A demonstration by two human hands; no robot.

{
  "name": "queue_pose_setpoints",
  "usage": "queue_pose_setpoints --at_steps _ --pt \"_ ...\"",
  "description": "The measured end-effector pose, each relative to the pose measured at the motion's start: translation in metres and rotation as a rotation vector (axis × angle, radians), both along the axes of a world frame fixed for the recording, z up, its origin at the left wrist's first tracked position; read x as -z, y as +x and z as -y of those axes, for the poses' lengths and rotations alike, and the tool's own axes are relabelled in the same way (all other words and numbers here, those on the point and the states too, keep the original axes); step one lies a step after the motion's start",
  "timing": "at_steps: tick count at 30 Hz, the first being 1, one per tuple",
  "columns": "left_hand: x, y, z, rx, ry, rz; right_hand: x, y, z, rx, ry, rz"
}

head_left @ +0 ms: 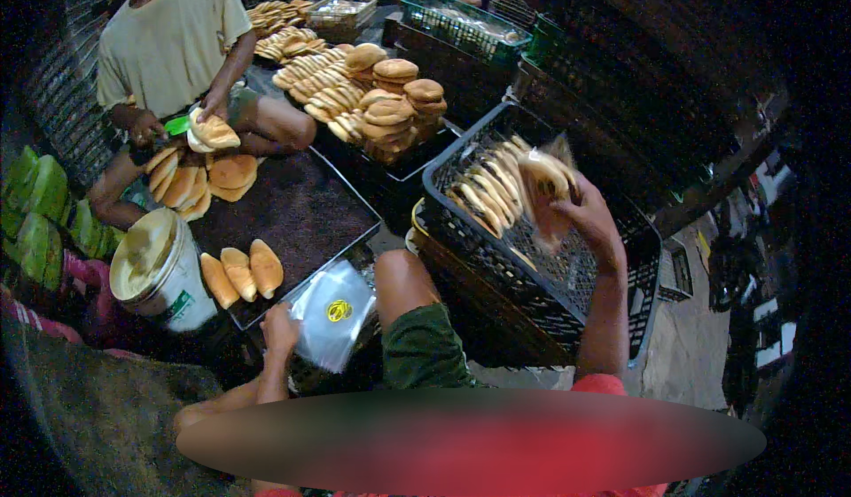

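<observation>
My left hand [280,327] is closed at the left edge of some clear plastic bags [333,315] with a yellow printed mark, beside my bare knee. Over the black plastic crate [643,320] on the right, my right hand [589,217] grips a bagged bun [546,176], its clear wrapping hanging below. The bun is at the right end of a row of bagged buns [489,187] lying in the crate. Three elongated buns [239,273] rest at the near left edge of a dark tray [284,204], close to my left hand.
Across the tray, a co-worker [173,45] holds a split bun [211,132] and a green-handled tool [178,125]. A white bucket [168,275] of pale spread stands at left. More buns [390,111] are piled behind, near a green crate [465,25]. Green bundles [40,195] lie far left.
</observation>
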State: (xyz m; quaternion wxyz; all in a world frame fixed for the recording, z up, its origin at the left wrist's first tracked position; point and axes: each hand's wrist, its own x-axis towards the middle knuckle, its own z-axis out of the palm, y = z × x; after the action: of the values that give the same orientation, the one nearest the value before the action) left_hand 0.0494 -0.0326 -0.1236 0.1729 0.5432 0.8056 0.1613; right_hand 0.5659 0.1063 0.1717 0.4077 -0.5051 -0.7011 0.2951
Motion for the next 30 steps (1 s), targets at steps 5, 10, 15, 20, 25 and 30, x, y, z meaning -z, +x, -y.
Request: queue_pose_setpoints --at_steps 5,10,15,20,25,30 --pt "-0.005 -0.002 -0.001 0.013 0.035 -0.044 0.07 0.054 0.004 -0.094 -0.483 0.572" --pt "-0.022 0.0 0.006 0.102 0.13 -0.357 0.102 0.05 0.009 0.106 -0.428 0.702" --pt "-0.015 -0.007 -0.001 -0.479 0.598 0.525 0.072 -0.07 0.028 0.332 0.398 0.436" --pt "-0.074 -0.033 0.015 -0.224 0.402 0.775 0.144 -0.246 0.04 -0.254 0.065 0.081" --pt "-0.149 -0.067 0.032 -0.621 0.964 1.165 0.21 -0.394 0.012 -0.317 -0.2 0.347" --pt "-0.156 -0.075 0.039 -0.742 0.881 1.525 0.244 -0.536 -0.023 -0.184 -0.208 0.744"
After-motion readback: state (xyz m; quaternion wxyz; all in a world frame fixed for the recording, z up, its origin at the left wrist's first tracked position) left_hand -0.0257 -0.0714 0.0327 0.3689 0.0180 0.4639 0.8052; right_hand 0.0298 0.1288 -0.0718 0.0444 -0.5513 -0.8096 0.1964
